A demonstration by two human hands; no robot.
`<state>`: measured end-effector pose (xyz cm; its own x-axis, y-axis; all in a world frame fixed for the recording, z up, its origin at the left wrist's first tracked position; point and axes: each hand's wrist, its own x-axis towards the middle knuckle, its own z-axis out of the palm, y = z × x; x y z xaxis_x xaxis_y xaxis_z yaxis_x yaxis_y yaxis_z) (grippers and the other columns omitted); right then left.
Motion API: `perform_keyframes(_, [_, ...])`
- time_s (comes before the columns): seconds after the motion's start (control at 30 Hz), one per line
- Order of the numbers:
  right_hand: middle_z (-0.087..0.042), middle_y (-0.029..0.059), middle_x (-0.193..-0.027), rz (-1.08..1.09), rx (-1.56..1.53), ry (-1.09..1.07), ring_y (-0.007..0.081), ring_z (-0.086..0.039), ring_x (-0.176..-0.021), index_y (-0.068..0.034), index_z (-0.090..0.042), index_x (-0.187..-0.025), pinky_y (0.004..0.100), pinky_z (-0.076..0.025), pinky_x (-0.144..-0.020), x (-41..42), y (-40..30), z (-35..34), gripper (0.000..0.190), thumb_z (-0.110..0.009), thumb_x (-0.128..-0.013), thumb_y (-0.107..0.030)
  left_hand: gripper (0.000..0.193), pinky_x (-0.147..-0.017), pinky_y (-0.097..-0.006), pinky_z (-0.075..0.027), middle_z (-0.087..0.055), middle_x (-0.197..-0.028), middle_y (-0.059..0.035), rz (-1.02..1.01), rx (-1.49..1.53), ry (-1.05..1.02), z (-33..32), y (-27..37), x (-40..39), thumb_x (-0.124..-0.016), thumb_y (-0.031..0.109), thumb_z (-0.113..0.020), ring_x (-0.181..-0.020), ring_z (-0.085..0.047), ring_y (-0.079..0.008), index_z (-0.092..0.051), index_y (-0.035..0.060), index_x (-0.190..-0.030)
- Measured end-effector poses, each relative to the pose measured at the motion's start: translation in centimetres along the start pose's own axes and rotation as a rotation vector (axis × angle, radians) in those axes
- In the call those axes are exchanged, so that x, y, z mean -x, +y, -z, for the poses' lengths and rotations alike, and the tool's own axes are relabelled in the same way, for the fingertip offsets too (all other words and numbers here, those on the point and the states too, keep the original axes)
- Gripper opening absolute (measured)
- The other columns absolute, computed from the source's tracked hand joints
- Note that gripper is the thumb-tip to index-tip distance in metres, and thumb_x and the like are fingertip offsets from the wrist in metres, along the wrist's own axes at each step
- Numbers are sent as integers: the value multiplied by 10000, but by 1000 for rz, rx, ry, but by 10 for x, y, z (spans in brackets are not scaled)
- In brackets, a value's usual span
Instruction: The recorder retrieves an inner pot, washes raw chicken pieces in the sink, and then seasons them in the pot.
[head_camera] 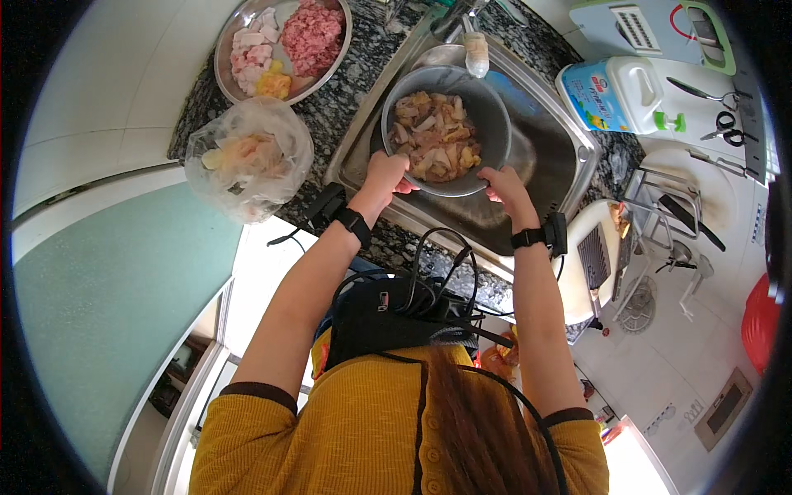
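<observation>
A round grey metal pot (pixel 499 133) holds cut pieces of raw meat (pixel 436 136), which look like chicken. My left hand (pixel 388 176) grips the pot's near left rim, and my right hand (pixel 504 189) grips its near right rim. The pot is over the left part of a stainless steel sink (pixel 526 204). Just beyond it a faucet (pixel 475 52) with a wrapped spout reaches over the sink. Whether the pot rests on the sink's bottom cannot be told.
On the granite counter at left stand a metal bowl (pixel 221 62) of minced meat and fatty pieces and a clear plastic bag (pixel 204 179) with scraps. At right are a white detergent jug (pixel 637 93), a cutting board (pixel 572 260), a grater (pixel 595 257) and a cleaver-like knife (pixel 692 223) in a rack.
</observation>
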<state>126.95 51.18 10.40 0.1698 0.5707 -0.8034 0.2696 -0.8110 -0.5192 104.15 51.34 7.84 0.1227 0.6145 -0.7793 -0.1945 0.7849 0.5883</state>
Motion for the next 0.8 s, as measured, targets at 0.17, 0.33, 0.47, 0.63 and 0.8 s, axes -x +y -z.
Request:
perform_keyframes(0.17, [-393,-8,-452,-1,-3,-18,75,-354,-356,-42,-474,-600,211,-254,-337,-2,1,1,158,-544,-699,-143,213,-369,-286,-459,-556,-575,-198,1,1,-7,0,-1,-1,-677,70,-460,-470,-589,-249,-487,-140,-698])
perform_keyframes(0.33, [-395,-11,-451,4,-15,13,74,-354,-354,-38,-481,-613,209,-261,-340,3,-2,-2,144,-538,-703,-135,212,-359,-274,-461,-552,-574,-208,-14,2,8,-1,1,1,-684,65,-465,-460,-585,-248,-469,-145,-710])
perform_keyframes(0.47, [-404,39,-440,17,-56,34,113,-368,-351,-1,-458,-582,244,-246,-332,0,0,-2,177,-560,-676,-110,209,-355,-279,-463,-551,-576,-209,-3,0,39,-3,3,3,-685,59,-469,-459,-585,-245,-461,-147,-722])
perform_keyframes(0.63, [-397,40,-439,16,-78,25,113,-360,-352,-7,-448,-566,251,-241,-337,-2,2,-2,183,-553,-682,-102,209,-349,-281,-465,-539,-568,-217,-8,5,35,-2,3,3,-691,54,-468,-451,-582,-251,-428,-151,-698])
perform_keyframes(0.8, [-393,-5,-451,-6,-9,10,78,-346,-350,-35,-483,-615,217,-249,-338,-2,2,-1,143,-526,-714,-128,205,-344,-281,-463,-531,-557,-216,-20,6,14,-1,2,2,-694,51,-464,-447,-580,-256,-412,-147,-684])
